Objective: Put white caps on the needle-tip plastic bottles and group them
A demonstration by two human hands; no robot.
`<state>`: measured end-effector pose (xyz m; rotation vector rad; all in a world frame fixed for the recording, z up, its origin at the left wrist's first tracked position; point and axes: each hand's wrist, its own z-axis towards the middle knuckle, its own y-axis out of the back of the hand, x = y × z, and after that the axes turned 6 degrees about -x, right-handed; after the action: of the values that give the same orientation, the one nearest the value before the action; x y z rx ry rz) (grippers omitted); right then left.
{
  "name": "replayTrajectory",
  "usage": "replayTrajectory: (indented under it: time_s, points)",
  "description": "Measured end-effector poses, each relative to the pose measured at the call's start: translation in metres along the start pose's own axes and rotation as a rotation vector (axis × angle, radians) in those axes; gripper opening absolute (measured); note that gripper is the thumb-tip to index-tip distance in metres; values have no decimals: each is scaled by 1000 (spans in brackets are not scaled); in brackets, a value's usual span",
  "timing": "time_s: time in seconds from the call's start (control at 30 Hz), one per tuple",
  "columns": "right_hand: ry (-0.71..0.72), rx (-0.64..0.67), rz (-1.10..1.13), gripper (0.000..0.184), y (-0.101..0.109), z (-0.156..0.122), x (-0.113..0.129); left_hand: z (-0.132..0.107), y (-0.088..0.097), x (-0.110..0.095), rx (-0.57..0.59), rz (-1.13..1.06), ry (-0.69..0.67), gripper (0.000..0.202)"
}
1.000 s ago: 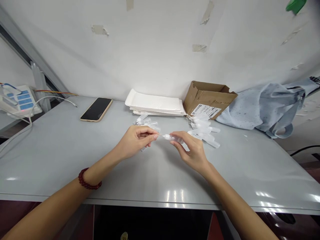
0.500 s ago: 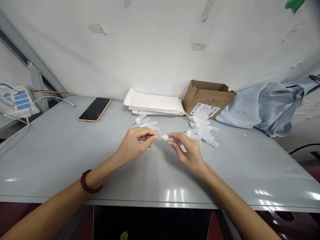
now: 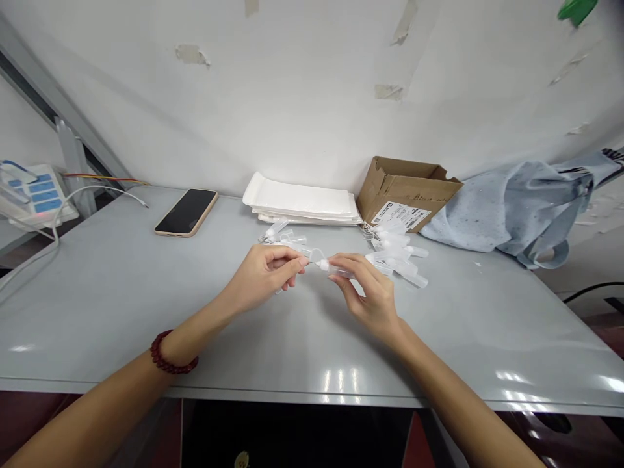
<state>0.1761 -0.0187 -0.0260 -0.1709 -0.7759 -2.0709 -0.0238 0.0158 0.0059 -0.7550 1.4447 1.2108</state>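
Observation:
A small translucent squeeze bottle (image 3: 340, 270) with a white neck and a thin needle-like tip lies level in my right hand (image 3: 368, 289), its fingers and thumb closed round the body. The tip points left at my left hand (image 3: 270, 276). My left thumb and forefinger are pinched together at the tip's end; what they hold is hidden. A thin pale loop arches above the bottle's neck. Similar small bottles lie in a pile (image 3: 397, 253) just beyond my right hand, and a smaller group (image 3: 285, 235) lies behind my left hand.
White paper envelopes or sheets (image 3: 302, 198) are stacked against the wall. Beside them stands an open cardboard box (image 3: 409, 192), then a light blue cloth bag (image 3: 502, 205). A phone (image 3: 186, 212) lies at the left, near a white cable (image 3: 104, 188) and a power strip (image 3: 41, 195).
My left hand has turned slightly and shifted a little, still pinched at the tip. The pale loop above the neck now shows. My right hand keeps its hold on the bottle.

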Motion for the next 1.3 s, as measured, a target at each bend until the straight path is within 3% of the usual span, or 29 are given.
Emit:
replayTrajectory:
  time_s: [0.37,1.3]
  points:
    - [12,-31,-3,24,-2,-4,-2,-1,-3,-3,48,-31,20,22]
    - [38,-38,0,24,-8,-9,-2,-2,-11,4,44,-37,31,19]
